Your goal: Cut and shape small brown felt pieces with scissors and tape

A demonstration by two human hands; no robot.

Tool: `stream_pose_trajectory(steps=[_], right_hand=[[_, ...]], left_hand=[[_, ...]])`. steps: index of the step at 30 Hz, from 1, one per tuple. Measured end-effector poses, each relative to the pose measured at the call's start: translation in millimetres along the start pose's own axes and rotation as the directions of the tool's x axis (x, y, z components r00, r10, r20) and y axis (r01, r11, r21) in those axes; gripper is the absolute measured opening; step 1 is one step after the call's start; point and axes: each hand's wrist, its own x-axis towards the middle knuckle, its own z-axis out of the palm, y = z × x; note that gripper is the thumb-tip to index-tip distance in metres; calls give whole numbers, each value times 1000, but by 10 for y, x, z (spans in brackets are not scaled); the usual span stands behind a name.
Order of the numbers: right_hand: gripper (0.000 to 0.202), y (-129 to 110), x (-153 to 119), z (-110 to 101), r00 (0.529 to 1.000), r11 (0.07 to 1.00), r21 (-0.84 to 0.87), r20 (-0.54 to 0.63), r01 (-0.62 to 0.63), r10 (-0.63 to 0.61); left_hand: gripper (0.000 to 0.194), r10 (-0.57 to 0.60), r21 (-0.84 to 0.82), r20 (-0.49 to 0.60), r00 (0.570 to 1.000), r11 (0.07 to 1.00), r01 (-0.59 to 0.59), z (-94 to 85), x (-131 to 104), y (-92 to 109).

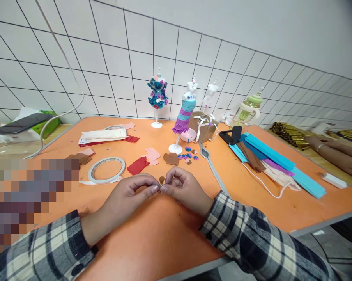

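Note:
Between the fingertips of my left hand (131, 192) and my right hand (188, 190) is a small fanned piece of brown crepe paper (162, 179). Both hands pinch it low down, just above the orange table (152, 242). Beyond them lie a red paper scrap (137, 165), a pink scrap (152, 155) and a brown scrap (171, 158). Several tiny blue and purple paper pieces (185, 157) sit near a small mannequin (185, 113) wrapped in blue and purple paper. A roll of white tape (91, 174) lies flat left of my hands.
At the back stand a mannequin (157, 93) in teal frills, a bare white mannequin (211, 93), a brown box (206, 130) and a green-lidded bottle (248, 109). Folded blue crepe paper (306, 181) lies right. Another person's arms (336, 154) rest at far right.

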Motion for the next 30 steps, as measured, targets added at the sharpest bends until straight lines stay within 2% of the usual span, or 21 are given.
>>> stream_pose_trajectory(steps=[2, 6, 8, 12, 15, 18, 22, 26, 30], right_hand=[[40, -3, 6, -29, 1000, 1000, 24, 17, 8, -9], [43, 16, 21, -108, 985, 998, 24, 166, -50, 45], [41, 30, 28, -140, 977, 997, 22, 199, -80, 74], [37, 47, 34, -160, 978, 997, 3, 192, -78, 76], [38, 60, 32, -151, 991, 999, -23, 131, -29, 32], [42, 69, 22, -136, 993, 998, -50, 118, 29, -23], [31, 39, 4, -119, 987, 975, -184, 126, 122, -100], [15, -21, -6, -108, 966, 868, -425, 82, 256, -244], [7, -52, -11, -102, 961, 814, -515, 91, 269, -261]], left_hand=[[20, 7, -2, 36, 999, 1000, -7, -7, -5, -8], [22, -9, -22, 120, 993, 1000, 12, -11, -14, -30], [23, -23, -33, 141, 990, 999, 28, -13, -16, -36], [28, -53, -60, 141, 989, 996, 62, -23, -15, -32], [33, -65, -99, 120, 991, 992, 77, -28, -14, -17], [28, -70, -71, 95, 993, 995, 77, -21, -15, 5], [26, -86, -33, 60, 994, 996, 88, -10, -16, 13], [27, -100, -4, 58, 993, 995, 100, -11, -19, 2], [27, -117, 6, 54, 992, 993, 117, -3, -9, 20]])
